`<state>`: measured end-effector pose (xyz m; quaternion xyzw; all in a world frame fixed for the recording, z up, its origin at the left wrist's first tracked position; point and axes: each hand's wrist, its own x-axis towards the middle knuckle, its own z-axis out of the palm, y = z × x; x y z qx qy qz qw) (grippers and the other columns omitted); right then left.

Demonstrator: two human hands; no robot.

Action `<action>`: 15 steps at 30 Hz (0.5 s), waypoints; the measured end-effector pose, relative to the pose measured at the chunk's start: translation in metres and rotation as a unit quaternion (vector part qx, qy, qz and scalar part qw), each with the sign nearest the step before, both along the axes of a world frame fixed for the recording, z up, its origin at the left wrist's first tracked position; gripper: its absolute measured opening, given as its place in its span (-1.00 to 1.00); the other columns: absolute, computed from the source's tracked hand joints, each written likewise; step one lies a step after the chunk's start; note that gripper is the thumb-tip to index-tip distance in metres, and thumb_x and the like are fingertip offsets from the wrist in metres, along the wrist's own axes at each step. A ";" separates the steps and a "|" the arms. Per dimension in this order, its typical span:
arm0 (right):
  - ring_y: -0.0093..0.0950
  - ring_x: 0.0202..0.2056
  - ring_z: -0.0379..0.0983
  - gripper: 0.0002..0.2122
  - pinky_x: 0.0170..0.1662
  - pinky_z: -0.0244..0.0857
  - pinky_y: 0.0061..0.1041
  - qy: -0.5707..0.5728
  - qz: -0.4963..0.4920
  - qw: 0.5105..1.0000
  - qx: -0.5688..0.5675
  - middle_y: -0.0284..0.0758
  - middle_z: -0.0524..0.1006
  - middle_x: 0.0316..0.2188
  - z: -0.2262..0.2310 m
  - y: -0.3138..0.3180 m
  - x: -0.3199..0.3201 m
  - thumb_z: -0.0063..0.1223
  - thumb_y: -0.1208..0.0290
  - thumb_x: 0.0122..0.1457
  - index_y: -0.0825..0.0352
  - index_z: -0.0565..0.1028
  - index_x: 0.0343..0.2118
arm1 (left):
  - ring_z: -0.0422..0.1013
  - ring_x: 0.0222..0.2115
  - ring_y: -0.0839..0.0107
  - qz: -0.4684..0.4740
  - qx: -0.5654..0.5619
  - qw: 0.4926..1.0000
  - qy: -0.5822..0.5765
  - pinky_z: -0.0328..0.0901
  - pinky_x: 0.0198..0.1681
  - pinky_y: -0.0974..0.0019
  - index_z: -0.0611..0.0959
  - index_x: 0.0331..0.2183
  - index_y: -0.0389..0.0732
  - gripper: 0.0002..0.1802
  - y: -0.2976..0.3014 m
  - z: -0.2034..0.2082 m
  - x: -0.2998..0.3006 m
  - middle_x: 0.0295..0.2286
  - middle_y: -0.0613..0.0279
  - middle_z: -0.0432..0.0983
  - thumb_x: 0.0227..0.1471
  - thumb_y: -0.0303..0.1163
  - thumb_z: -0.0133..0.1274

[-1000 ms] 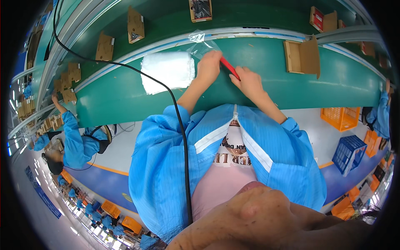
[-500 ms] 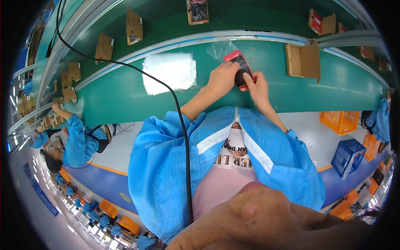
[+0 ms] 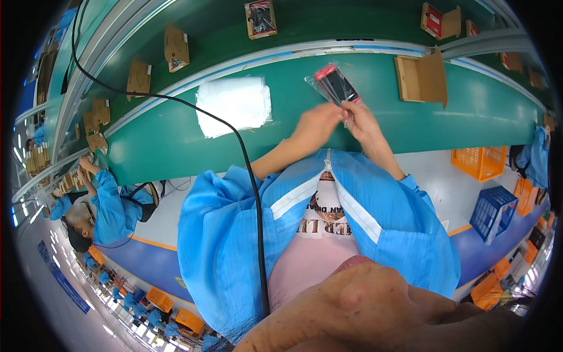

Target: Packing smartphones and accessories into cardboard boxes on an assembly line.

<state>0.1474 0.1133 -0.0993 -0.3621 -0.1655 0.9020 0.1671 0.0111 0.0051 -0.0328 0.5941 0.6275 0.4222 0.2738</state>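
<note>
A flat, oblong red-and-black device (image 3: 339,87) sits inside a clear plastic bag (image 3: 317,87), tilted over the green bench. My right hand (image 3: 365,123) grips its near end, thumb and fingers closed on the bagged device. My left hand (image 3: 317,125) is close by on the left, its fingertips at the near end of the bag; motion smears them, so whether they pinch the plastic is unclear. Left of my hands lies a stack of clear plastic bags (image 3: 233,105) on the bench. To the right stands an open cardboard box (image 3: 412,79), its lid raised.
Beyond a metal rail, a conveyor belt (image 3: 217,44) carries several open boxes, including one with a black item (image 3: 261,19). A black cable (image 3: 237,126) hangs across the view. An orange crate (image 3: 480,163) and a blue crate (image 3: 494,212) stand at right. A co-worker (image 3: 111,205) works at left.
The device, held bare in front of a loose bag, is now inside the clear bag. My left hand has come off its upper part and moved down toward the near end.
</note>
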 end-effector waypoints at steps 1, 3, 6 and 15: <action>-0.54 -0.48 0.48 -0.79 -0.45 0.40 -0.66 -0.001 -0.006 1.000 -0.001 -0.24 0.52 -0.42 -0.004 0.000 0.005 -0.02 0.62 0.10 0.38 0.38 -0.17 | 0.44 -0.39 0.27 0.075 -0.133 0.976 -0.154 0.36 -0.43 0.20 0.47 -0.30 -0.25 -0.78 -0.001 -0.007 -0.010 -0.38 0.11 0.47 0.06 -0.32 0.00; -0.59 -0.59 0.41 -0.83 -0.57 0.30 -0.74 -0.039 -0.010 0.999 0.027 -0.24 0.49 -0.50 0.026 -0.004 -0.003 -0.02 0.62 0.11 0.40 0.38 -0.21 | 0.39 -0.44 0.49 0.196 -0.234 0.831 -0.466 0.33 -0.35 0.25 0.49 -0.26 -0.17 -0.70 0.004 -0.032 -0.024 -0.42 0.31 0.47 0.10 -0.14 0.02; -0.64 -0.63 0.33 -0.85 -0.61 0.22 -0.76 -0.040 0.051 0.998 -0.006 -0.27 0.47 -0.52 0.043 -0.011 -0.006 -0.04 0.64 0.11 0.42 0.38 -0.24 | 0.37 -0.42 0.48 0.131 -0.240 0.666 -0.694 0.27 -0.28 0.27 0.50 -0.26 -0.08 -0.75 0.019 -0.054 -0.033 -0.41 0.36 0.48 0.08 -0.16 0.06; -0.42 -0.27 0.40 -0.59 -0.21 0.33 -0.48 -0.483 -0.122 0.721 0.480 -0.15 0.46 -0.19 -0.049 0.068 0.152 0.12 0.44 0.04 0.55 0.36 -0.07 | 0.41 -0.27 0.43 0.183 -0.165 0.685 -0.686 0.33 -0.23 0.32 0.46 -0.13 -0.06 -0.74 0.032 -0.060 -0.057 -0.24 0.29 0.49 0.10 -0.34 0.03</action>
